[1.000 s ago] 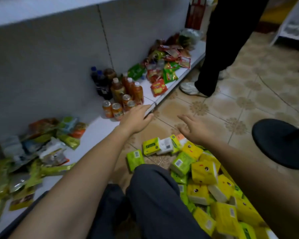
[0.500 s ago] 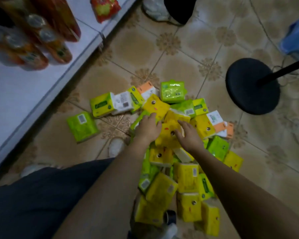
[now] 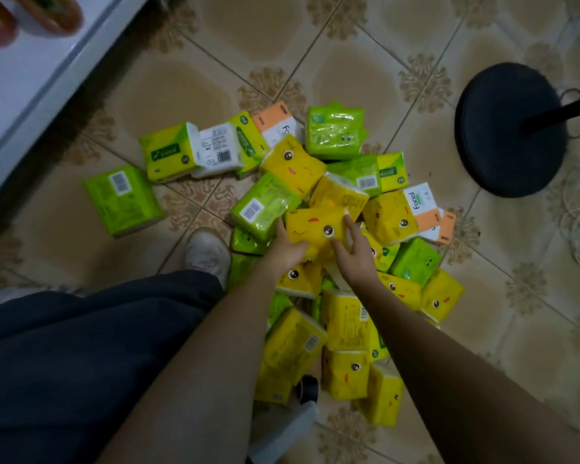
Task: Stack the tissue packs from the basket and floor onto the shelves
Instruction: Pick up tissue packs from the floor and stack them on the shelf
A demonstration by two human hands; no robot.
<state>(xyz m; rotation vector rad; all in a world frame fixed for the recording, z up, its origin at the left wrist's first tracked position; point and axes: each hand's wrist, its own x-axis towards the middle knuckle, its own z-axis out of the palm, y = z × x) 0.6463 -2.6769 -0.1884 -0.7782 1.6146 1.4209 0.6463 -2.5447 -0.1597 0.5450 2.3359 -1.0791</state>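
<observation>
now left hand (image 3: 287,250) and right hand (image 3: 353,261) have gripped one yellow pack (image 3: 315,227).

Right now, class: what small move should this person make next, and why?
Probably lift the yellow pack clear of the pile and carry it toward the white shelf: the left grip and right grip hold its two ends, and it lies on top.

A small shop: white goods shelf (image 3: 31,78) beside heaped tissue packs (image 3: 335,132)
</observation>
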